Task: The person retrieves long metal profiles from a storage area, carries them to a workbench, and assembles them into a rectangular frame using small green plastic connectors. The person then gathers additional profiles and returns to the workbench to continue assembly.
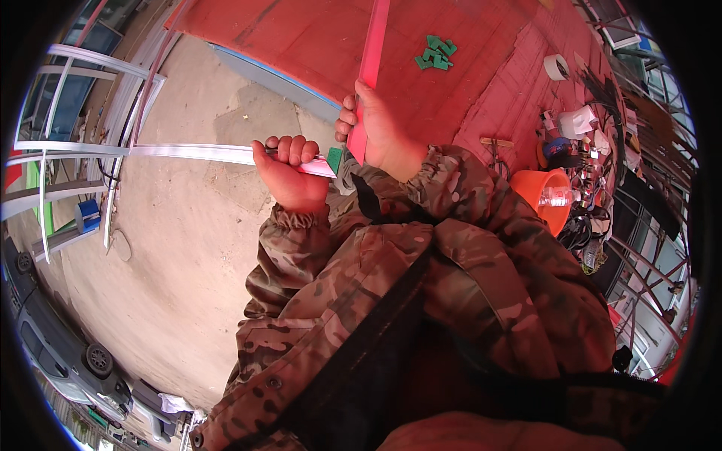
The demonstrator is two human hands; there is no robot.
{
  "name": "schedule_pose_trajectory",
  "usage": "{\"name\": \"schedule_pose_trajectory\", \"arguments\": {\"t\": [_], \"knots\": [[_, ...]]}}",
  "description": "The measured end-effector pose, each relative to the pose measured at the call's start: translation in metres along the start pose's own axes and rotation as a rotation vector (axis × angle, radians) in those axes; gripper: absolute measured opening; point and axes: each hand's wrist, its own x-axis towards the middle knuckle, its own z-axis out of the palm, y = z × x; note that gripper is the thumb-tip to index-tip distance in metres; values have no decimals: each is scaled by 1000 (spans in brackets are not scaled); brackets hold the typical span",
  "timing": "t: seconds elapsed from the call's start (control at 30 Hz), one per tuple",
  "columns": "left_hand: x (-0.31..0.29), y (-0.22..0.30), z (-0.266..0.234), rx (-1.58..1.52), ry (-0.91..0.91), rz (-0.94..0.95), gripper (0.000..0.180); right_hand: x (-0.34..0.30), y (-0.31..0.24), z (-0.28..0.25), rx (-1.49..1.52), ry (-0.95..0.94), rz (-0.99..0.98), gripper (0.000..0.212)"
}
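Observation:
My left hand (295, 180) is closed round the end of a long white frame profile (195, 153), which runs off to the left. A green corner piece (334, 158) sits at that end, beside my fingers. Another long profile (373, 52), tinted pink by the red light, is gripped in my right hand (389, 137) and stretches away over the red work surface (278, 34). The two profile ends are close together, at an angle to each other. Whether they touch I cannot tell. Several loose green pieces (436, 54) lie in a heap on the red surface.
A roll of tape (556, 68) lies at the far right. Near my right arm an orange bucket (554, 218) holds a clear bottle (555, 196), with tools and clutter around it. White window frames (83, 147) stand at the left. A dark car (64, 349) is parked at lower left.

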Motion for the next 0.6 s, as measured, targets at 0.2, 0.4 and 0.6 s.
{"name": "schedule_pose_trajectory", "arguments": {"t": [0.2,0.4,0.6], "knots": [[-8,13,0,71,24,40,33,0,11,13,29,-86,47,39],[-18,12,5,103,26,62,33,2,20,20,30,-40,42,40],[-15,10,6,157,50,99,34,8,27,24,63,-28,11,40]]}}
